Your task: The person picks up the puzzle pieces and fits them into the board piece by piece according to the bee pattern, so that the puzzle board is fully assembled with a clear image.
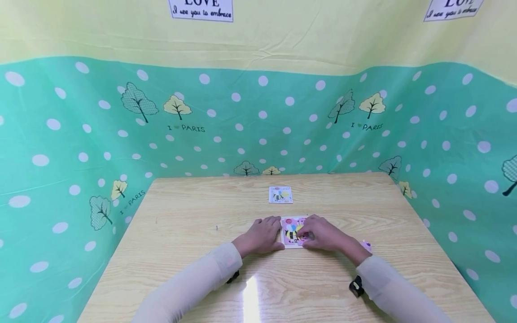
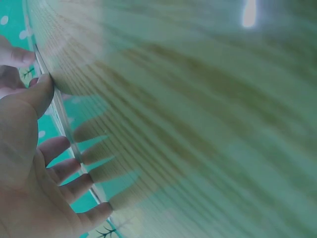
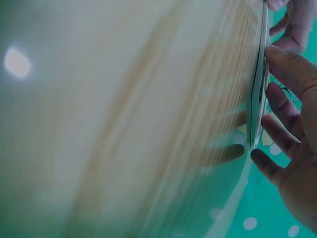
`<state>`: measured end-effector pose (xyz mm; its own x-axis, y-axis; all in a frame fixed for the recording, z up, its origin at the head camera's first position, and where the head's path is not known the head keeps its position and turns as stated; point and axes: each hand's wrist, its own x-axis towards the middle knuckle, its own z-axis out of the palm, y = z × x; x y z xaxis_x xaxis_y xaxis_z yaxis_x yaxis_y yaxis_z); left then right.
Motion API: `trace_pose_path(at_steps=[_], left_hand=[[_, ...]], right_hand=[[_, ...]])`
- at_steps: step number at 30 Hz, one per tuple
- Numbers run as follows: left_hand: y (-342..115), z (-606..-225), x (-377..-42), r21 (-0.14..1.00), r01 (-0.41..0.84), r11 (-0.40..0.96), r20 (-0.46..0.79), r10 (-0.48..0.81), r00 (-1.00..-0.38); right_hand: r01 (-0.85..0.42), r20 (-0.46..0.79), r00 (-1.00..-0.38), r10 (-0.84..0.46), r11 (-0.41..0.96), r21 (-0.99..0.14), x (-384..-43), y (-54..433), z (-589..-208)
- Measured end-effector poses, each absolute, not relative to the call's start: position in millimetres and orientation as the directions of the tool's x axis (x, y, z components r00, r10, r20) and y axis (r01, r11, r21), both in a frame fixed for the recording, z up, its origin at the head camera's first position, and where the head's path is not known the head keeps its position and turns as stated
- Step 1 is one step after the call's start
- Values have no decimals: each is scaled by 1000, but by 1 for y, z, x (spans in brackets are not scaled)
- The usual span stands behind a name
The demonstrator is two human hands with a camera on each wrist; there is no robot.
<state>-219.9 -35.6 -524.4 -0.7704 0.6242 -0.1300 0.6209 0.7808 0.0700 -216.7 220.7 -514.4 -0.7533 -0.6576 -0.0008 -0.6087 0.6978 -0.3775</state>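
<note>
A flat, square picture board (image 1: 288, 245) with a white border lies on the table, showing a yellow-and-black bee on pink. My left hand (image 1: 264, 234) rests along its left edge, fingers near the far corner and thumb near the close corner. In the left wrist view, the left hand's fingers (image 2: 64, 171) are spread and straight. Over the right part of the board lies my right hand (image 1: 323, 233), its fingertips touching the picture and covering that side. The right wrist view shows the right hand's fingers (image 3: 287, 134) spread apart at the board; no held piece can be made out.
Beyond the board lies a white card (image 1: 280, 195) with a similar bee picture. A small pink-purple piece (image 1: 366, 245) sits beside my right forearm. The wooden table (image 1: 194, 202) meets a green dotted cloth (image 1: 262, 134) at the back and sides.
</note>
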Motion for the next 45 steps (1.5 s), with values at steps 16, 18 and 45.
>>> trace_pose_path(at_steps=[16,18,45], left_hand=[[-36,-528,-221,66,624,779,-126,627,-769],[-36,-527,-221,63,624,779,-128,626,-769],[-35,-530,-223,98,610,786,-147,618,-772]], right_hand=[[-629,-4,-749,-662,714,-307,-219,208,-514],[-642,11,-743,-669,708,-294,-220,207,-515],[-526,17,-826,-563,760,-382,-216,249,-498]])
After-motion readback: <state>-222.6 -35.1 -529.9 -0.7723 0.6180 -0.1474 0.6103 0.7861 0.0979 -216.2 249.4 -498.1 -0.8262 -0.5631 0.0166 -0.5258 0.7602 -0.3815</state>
